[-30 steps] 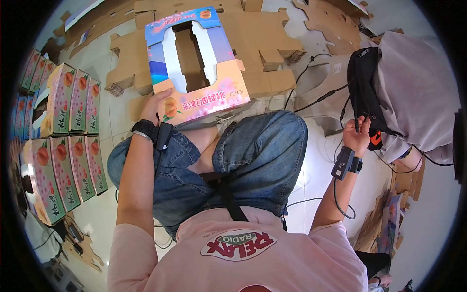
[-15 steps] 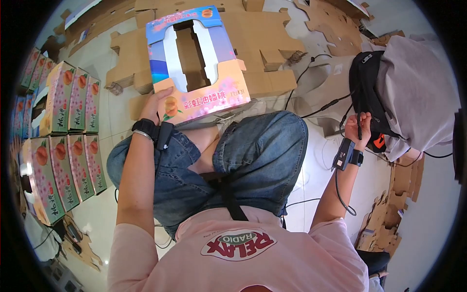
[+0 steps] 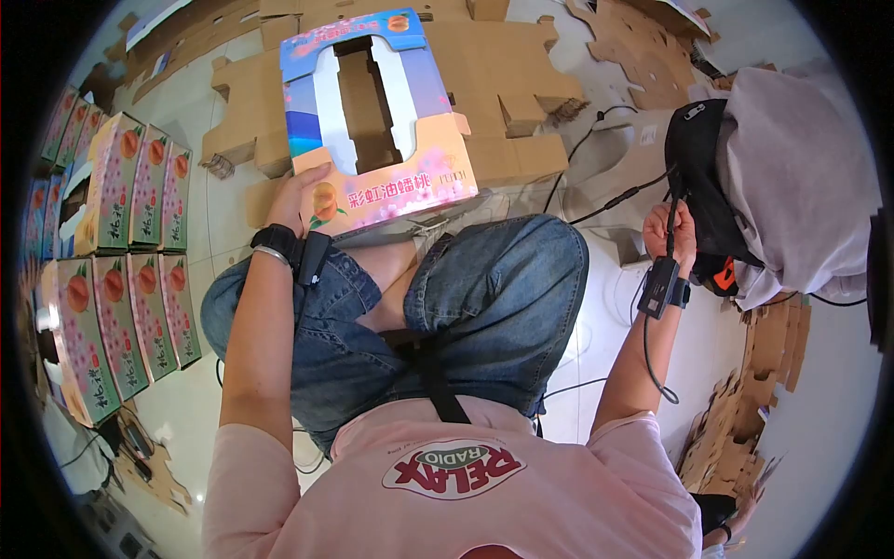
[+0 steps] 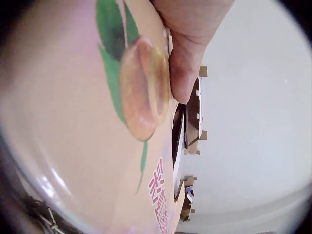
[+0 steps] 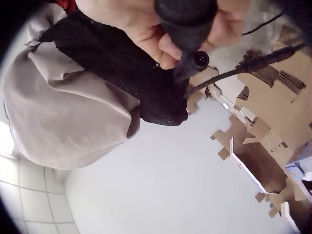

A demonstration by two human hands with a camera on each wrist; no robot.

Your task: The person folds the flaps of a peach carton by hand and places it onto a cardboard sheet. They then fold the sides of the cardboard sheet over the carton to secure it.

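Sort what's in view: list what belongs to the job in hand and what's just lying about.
Apparently in the job:
orange-and-blue box, gripped by the left hand
black cable connector, held in the right hand

Apparently just lying about:
brown cardboard on the floor
stacked boxes at the left

Left hand (image 4: 191, 46) grips edge of peach-printed box (image 4: 83, 146); cardboard pieces (image 4: 186, 209) beyond.

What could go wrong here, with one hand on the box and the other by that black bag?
The peach box might tip or slip: the left hand holds it near just one corner. The black connector at the right hand might snag: it lies close to the black bag.
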